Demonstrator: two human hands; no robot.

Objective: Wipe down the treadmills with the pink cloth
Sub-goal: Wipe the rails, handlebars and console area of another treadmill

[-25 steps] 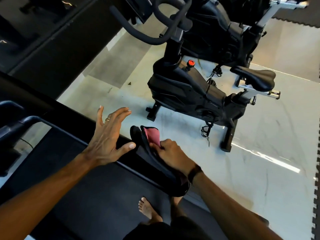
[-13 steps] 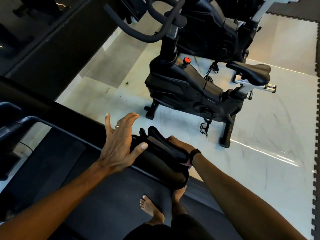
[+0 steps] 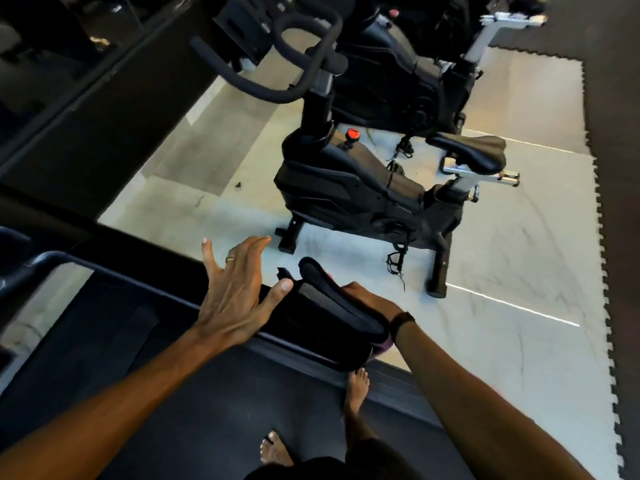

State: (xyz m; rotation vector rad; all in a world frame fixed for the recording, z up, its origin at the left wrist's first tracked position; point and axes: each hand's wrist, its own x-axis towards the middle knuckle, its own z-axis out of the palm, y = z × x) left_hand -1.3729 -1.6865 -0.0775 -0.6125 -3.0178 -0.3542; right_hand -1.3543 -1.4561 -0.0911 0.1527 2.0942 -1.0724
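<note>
Two bare feet (image 3: 355, 389) stand on the dark treadmill belt (image 3: 194, 386), nearest the camera. Just ahead, the left hand (image 3: 235, 292) has its fingers straight and spread, the thumb tip touching the inner side of the padded treadmill handrail (image 3: 332, 313). A ring sits on one finger. The right hand (image 3: 372, 301) reaches along the outer side of that handrail; its fingers lie behind the padding, so whether they are curled cannot be told. The pink cloth (image 3: 384, 346) shows only as a sliver below the right wrist, against the handrail's underside. Beyond both sets of fingertips, a black exercise bike (image 3: 367, 199) stands on the pale marbled floor (image 3: 519, 271), with a second bike (image 3: 398, 84) behind it.
</note>
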